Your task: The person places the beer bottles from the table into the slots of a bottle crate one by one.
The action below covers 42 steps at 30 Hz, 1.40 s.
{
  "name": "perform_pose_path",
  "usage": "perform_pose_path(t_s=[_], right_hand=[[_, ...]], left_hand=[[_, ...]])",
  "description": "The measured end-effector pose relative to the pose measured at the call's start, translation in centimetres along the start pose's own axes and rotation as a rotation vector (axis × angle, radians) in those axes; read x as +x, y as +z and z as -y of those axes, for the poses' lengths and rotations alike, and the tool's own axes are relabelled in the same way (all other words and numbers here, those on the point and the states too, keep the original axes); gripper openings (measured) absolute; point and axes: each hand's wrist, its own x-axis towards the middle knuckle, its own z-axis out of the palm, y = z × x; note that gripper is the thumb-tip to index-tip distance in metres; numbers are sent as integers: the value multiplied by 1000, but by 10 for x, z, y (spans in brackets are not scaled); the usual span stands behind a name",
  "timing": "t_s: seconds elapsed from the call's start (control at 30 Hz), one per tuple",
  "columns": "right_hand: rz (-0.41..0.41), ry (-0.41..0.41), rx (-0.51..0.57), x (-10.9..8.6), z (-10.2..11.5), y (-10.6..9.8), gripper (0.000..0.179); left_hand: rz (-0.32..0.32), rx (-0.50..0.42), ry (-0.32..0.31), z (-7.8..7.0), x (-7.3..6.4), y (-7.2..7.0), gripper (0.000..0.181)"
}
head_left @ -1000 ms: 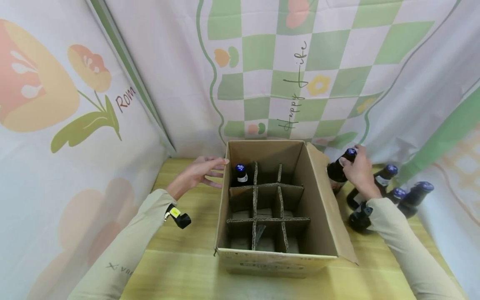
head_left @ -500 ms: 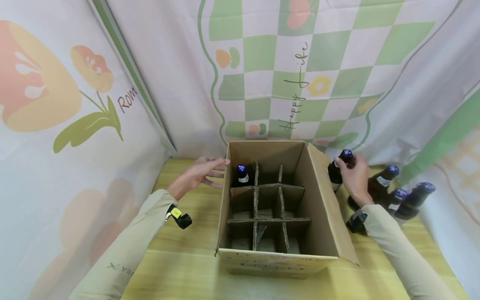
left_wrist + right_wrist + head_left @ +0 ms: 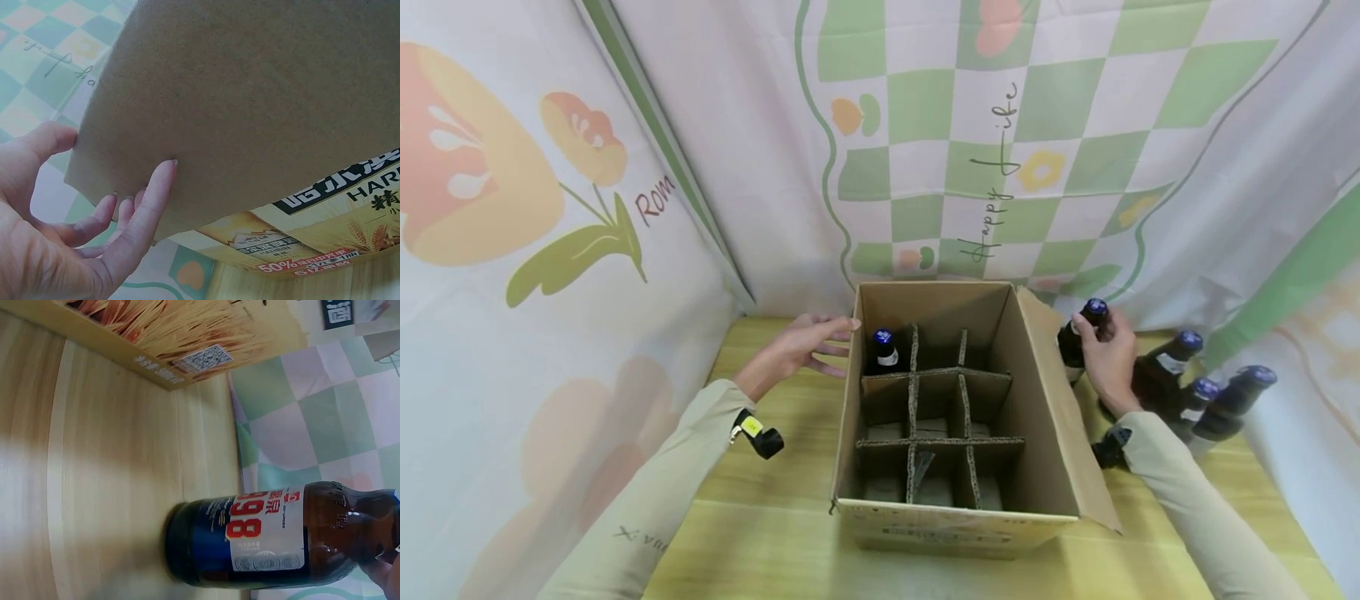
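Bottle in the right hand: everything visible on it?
Brown beer bottle, seemingly glass, with a blue cap on. Its silver-and-blue body label carries large red digits; raised marks show on the shoulder. It stands roughly upright outside the cardboard box, beside the right flap. The right hand grips its neck. Whether its base touches the table is unclear.

Glossy glass, matt cardboard, wood-grain table, printed cloth.
Bottle (image 3: 332, 534): smooth brown glass, glossy, bright highlights at the shoulder; label (image 3: 269, 532) smooth, looks like paper. Cap (image 3: 1096, 306): shiny, looks like metal. Box (image 3: 947, 527): cardboard, plain brown faces matt and faintly speckled, printed outside smoother. Dividers (image 3: 940, 440): bare cardboard, rough corrugated edges. Table (image 3: 752, 521): pale wood grain, smooth, soft sheen. Curtain (image 3: 917, 104): printed cloth, mostly matt, lightly creased. Sleeves (image 3: 647, 492): matt cloth.
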Motion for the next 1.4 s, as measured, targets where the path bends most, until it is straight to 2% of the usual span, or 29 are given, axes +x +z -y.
perform_pose_path(t_s=[0.27,0.5,0.6,0.9,1.0,1.2,1.4], right_hand=[[-27,-7,-28,-3,3,9,31],[-54,31,1,-8,3,7,34],[-50,40,-22,-7,1,7,38],[-77,-9,-73,-5,2,4,32],[-64,38,-74,-4,6,2,33],[-41,210,-55,3,11,-3,36],[-1,249,-26,4,28,-9,14]], left_hand=[[-13,-3,-7,-1,-4,-3,78],[6,-2,-4,-2,-1,0,75],[2,0,-5,-2,0,0,76],[-12,3,-12,0,2,-1,77],[-7,-2,-7,1,2,-1,79],[0,1,-1,2,3,-1,79],[-2,6,-1,2,3,-1,79]])
